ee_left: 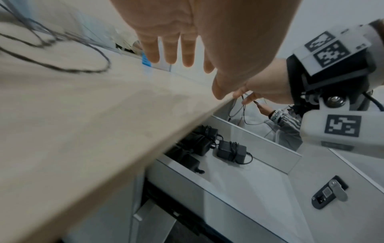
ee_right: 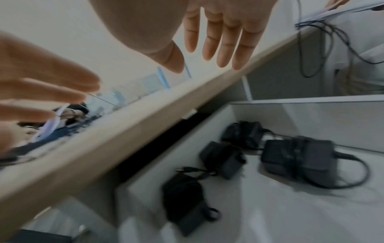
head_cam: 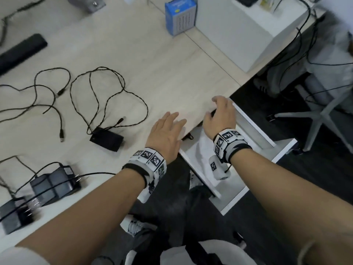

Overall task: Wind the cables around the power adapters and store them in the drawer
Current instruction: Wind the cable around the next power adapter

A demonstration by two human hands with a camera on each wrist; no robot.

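Both hands hover empty with straight, spread fingers. My left hand [head_cam: 170, 123] [ee_left: 176, 54] is over the desk's front edge. My right hand [head_cam: 217, 111] [ee_right: 209, 54] is above the open white drawer [head_cam: 254, 129] [ee_left: 259, 148], where the drawer meets the desk edge. Several black adapters with wound cables lie at the back of the drawer [ee_left: 231, 152] [ee_right: 299, 157]. On the desk an adapter [head_cam: 107, 139] lies with its cable [head_cam: 107, 92] sprawled loose. Two more adapters [head_cam: 55, 183] [head_cam: 13, 215] sit at the near left edge.
More loose black cables [head_cam: 47, 92] lie at the left. A black bar [head_cam: 21, 50], a blue box [head_cam: 180, 15] and a white box [head_cam: 238, 29] stand further back. An office chair base [head_cam: 324, 115] is right of the drawer. Another person's hand [ee_left: 268, 110] handles cables beyond it.
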